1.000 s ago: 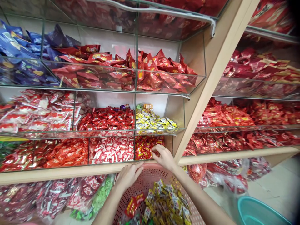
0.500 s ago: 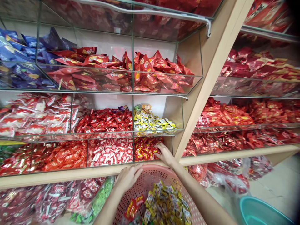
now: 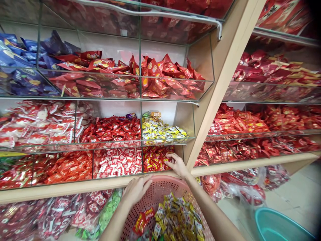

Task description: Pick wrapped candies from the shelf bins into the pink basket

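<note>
My left hand (image 3: 137,190) is closed over the far left rim of a pink perforated plastic basket (image 3: 165,181). Many yellow-and-white wrapped candies (image 3: 179,217) lie inside it, along with a few red-wrapped candies (image 3: 142,221) at the left. Beyond the rim, my right hand (image 3: 177,165) reaches over the front of a low shelf compartment. Its fingers are apart, with the tips at the small red-and-yellow wrapped candies (image 3: 155,159) there. Nothing shows in its grasp.
Glass dividers split the shelves into bins. Red-and-white candies (image 3: 120,162) fill the neighbouring bin, and yellow candies (image 3: 160,130) sit one shelf up. A slanted wooden panel (image 3: 213,97) stands to the right. Bagged sweets (image 3: 60,214) lie below, and a teal tub (image 3: 278,224) is on the floor.
The view has shifted very slightly. My right hand stays at the red-and-yellow candies with its fingers a little changed in pose, while my left hand stays on the basket rim.
</note>
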The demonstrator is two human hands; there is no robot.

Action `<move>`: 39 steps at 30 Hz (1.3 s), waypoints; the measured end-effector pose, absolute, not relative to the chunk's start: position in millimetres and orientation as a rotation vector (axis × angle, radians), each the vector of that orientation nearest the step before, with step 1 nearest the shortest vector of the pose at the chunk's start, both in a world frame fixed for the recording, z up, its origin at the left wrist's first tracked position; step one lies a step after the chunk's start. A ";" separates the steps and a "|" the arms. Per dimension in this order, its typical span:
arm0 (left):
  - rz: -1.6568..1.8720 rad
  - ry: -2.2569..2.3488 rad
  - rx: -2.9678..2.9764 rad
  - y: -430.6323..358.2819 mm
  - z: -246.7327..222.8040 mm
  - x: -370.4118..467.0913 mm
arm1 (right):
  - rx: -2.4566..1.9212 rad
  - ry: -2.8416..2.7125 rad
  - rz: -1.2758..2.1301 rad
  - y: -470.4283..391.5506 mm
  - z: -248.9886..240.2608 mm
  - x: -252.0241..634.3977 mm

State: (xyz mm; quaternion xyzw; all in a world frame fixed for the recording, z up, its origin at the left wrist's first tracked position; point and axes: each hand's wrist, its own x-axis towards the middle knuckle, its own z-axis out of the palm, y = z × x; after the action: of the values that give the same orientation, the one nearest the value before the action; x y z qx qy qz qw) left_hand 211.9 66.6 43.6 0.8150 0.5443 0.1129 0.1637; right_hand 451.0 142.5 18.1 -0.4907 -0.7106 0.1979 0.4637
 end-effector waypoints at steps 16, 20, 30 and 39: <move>0.357 1.531 2.329 69.3 41.8 211.3 | -1.097 -2.022 0.506 41.9 28.6 401.5; 0.359 1.516 2.330 68.3 42.3 211.2 | -1.192 -2.399 0.504 26.0 0.5 381.9; 0.352 1.536 2.321 68.6 41.3 210.5 | -1.283 -2.490 0.614 28.2 -32.4 352.5; 0.371 1.534 2.315 68.4 40.8 210.6 | -1.250 -2.477 0.356 24.2 -20.9 360.9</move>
State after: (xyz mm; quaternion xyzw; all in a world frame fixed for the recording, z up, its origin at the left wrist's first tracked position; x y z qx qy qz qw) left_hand 210.6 68.4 40.8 0.8143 0.5397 0.1304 0.1689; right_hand 360.9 24.2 -20.9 -0.4401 -0.8725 0.1255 0.1713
